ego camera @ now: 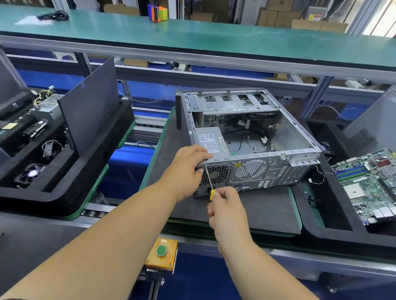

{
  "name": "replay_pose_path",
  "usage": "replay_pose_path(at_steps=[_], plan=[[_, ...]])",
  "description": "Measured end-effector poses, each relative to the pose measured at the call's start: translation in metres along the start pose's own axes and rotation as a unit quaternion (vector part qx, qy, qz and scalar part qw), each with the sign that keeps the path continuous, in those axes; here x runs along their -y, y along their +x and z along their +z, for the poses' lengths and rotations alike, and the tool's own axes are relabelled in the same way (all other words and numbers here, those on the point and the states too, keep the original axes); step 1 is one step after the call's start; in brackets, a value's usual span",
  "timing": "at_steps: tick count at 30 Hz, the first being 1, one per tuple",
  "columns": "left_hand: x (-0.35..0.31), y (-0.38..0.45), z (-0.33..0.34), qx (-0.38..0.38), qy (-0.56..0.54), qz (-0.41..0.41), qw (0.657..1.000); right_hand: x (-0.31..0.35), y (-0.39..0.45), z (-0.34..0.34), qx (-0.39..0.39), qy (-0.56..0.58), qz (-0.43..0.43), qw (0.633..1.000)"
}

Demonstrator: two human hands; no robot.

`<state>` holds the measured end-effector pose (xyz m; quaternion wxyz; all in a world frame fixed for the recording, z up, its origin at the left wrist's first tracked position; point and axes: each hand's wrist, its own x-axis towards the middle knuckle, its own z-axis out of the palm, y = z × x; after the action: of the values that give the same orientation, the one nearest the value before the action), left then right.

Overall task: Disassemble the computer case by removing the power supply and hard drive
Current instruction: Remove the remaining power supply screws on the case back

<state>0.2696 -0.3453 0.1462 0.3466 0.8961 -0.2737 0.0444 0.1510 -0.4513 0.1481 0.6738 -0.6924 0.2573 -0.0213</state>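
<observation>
**Power supply screw, rear upper-left corner of case**

Computer case (249,138) lies on its side on a grey mat (253,210), open face up, rear panel toward the person. Power supply (212,142) still seated in the near-left corner of the case, label up, its honeycomb vent showing through the rear panel. Hard drive: cannot pick it out for certain; drive bays sit at the far end of the case, well apart from both hands.

Left hand (187,169): fingers curled over the top rear corner of the case, gripping it, thumb side against the panel edge. Acts as a brace.

Right hand (227,209): fingers clenched round the yellow handle of a screwdriver (209,180). The shaft runs up and slightly left from the hand; its tip meets the rear panel just beside the left hand's fingertips, at what looks like a corner screw of the power supply. Screw head itself too small to confirm.

Key relation: the screw lies up and away from the right hand, along the shaft's long axis. The shaft looks tilted rather than square to the panel. Judgement: tilt risks the tip slipping out; the left hand is nearest the tip if it slips.

Beside the mat: a circuit board (373,185) in the tray to the right.
</observation>
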Motion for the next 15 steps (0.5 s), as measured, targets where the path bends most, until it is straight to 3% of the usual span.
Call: replay_pose_path(at_steps=[3, 5, 8, 9, 11, 13, 15], plan=[[-0.001, -0.001, 0.001, 0.003, -0.003, 0.000, 1.000, -0.007, 0.002, -0.009, -0.039, -0.263, -0.130, 0.955], [-0.001, -0.002, 0.001, 0.005, -0.008, -0.003, 1.000, -0.009, 0.004, -0.013, -0.048, -0.289, -0.155, 0.944], [-0.001, -0.002, 0.000, 0.007, -0.009, 0.001, 1.000, -0.002, 0.013, -0.009, -0.004, -0.040, 0.003, 0.999], [-0.001, -0.002, 0.000, 0.006, -0.009, 0.003, 1.000, 0.001, 0.015, -0.008, 0.026, 0.069, 0.093, 0.993], [-0.001, -0.002, -0.001, 0.000, -0.010, 0.003, 1.000, 0.006, 0.017, -0.010, 0.117, 0.217, 0.235, 0.940], [-0.001, -0.002, -0.001, -0.003, -0.013, 0.000, 1.000, 0.005, 0.018, -0.014, 0.202, 0.281, 0.269, 0.899], [-0.001, -0.003, 0.000, -0.003, -0.019, -0.002, 1.000, 0.001, 0.019, -0.016, 0.238, 0.311, 0.251, 0.885]])
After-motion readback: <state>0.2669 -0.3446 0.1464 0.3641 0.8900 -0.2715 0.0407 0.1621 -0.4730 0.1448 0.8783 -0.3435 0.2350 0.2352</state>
